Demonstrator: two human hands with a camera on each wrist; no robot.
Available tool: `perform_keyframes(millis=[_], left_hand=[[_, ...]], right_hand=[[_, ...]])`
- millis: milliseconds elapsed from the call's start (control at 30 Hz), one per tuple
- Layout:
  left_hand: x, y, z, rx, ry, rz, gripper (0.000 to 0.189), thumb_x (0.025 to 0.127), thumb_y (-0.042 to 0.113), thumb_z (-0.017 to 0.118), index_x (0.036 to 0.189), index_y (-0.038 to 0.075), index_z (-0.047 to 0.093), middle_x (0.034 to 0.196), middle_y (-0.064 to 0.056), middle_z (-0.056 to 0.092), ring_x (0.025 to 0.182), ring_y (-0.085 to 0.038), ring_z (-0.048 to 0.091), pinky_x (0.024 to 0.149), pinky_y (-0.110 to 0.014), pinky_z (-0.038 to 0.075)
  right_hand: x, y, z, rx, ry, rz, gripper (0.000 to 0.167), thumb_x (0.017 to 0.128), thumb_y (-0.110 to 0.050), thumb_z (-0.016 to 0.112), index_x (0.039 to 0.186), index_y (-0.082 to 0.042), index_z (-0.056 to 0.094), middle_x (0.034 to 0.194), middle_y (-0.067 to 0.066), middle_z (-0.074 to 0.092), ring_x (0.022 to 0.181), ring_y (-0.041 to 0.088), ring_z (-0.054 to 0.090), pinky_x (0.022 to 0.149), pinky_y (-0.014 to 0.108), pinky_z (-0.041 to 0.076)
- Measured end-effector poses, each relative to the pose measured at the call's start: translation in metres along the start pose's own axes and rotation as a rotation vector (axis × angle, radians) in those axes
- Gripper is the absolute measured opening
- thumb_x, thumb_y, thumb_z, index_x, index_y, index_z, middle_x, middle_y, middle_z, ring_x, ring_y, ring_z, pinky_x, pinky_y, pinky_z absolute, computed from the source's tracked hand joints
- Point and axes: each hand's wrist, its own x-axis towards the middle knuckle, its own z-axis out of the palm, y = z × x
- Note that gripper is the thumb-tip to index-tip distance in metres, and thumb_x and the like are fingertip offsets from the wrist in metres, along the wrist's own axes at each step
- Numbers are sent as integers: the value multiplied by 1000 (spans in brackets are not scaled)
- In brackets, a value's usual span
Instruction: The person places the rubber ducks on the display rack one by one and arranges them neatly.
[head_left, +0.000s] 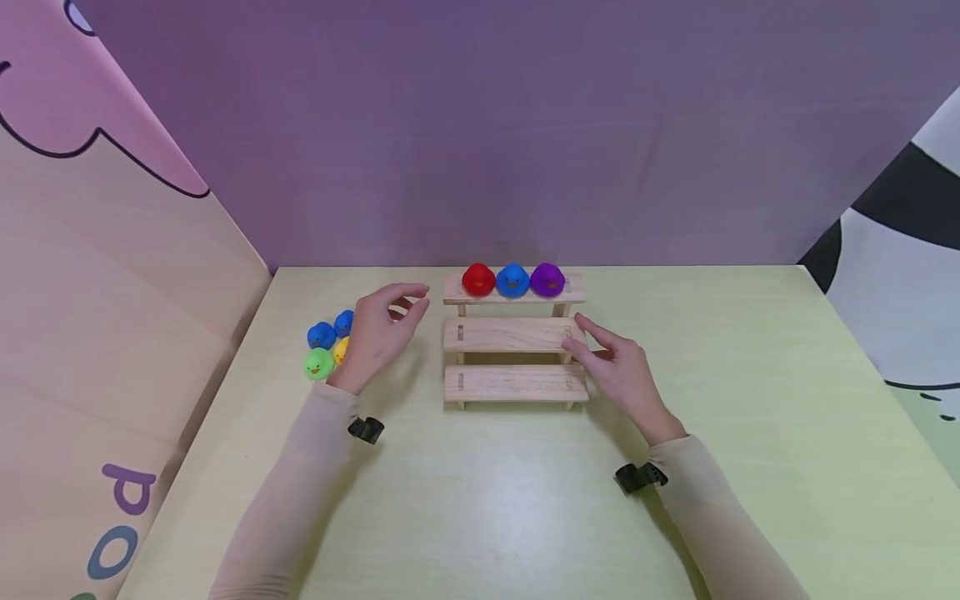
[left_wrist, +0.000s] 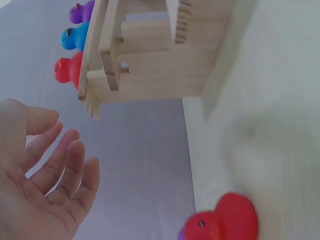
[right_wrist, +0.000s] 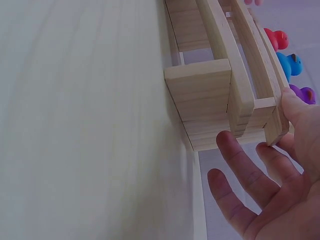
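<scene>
A three-step wooden stand (head_left: 517,383) carries a red duck (head_left: 478,280), a blue duck (head_left: 513,281) and a purple duck (head_left: 547,280) side by side on its top step. My right hand (head_left: 618,371) holds the right end of the middle step, thumb on top and forefinger at the far edge; its other fingers spread loosely below in the right wrist view. Left of the stand, my left hand (head_left: 382,329) hovers with loosely bent fingers and nothing in them. Beneath it in the left wrist view lies another red duck (left_wrist: 235,217), hidden by that hand in the head view.
Loose ducks cluster at the table's left: a green duck (head_left: 318,363), a yellow duck (head_left: 341,350) and two blue ones, partly behind the left hand. A purple wall (head_left: 525,133) rises behind the table (head_left: 480,500). Printed panels stand at both sides.
</scene>
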Motion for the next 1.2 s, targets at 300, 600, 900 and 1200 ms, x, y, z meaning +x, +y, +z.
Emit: perform_keyframes(millis=[300, 600, 900, 1200], left_hand=[[-11, -18, -12, 11, 10, -24, 28, 102, 23, 72, 127, 11, 78, 114, -10, 79, 92, -29, 72, 83, -39, 60], [-24, -37, -26, 12, 14, -26, 26, 102, 20, 72, 126, 10, 78, 112, -9, 79, 96, -24, 72, 88, -32, 60], [-36, -54, -46, 22, 52, -46, 26, 102, 17, 72, 125, 7, 78, 120, -11, 79, 97, -28, 73, 81, -15, 54], [-48, -71, -62, 66, 86, -81, 27, 104, 20, 70, 125, 4, 77, 121, -14, 78, 95, -28, 70, 79, -11, 48]], right_hand=[[0, 0, -1, -6, 10, -9, 63, 104, -47, 69, 157, -17, 54, 163, 20, 49, 109, 41, 77, 52, 25, 47], [0, 1, 1, 15, 12, -8, 63, 103, -46, 70, 156, -17, 56, 162, 20, 50, 108, 40, 78, 51, 25, 46], [1, 1, -1, 27, 5, -1, 63, 103, -48, 70, 157, -19, 55, 154, 21, 59, 105, 39, 79, 46, 25, 41], [3, 2, 0, 0, 6, 11, 64, 102, -50, 70, 157, -19, 55, 163, 20, 48, 110, 40, 77, 52, 25, 47]])
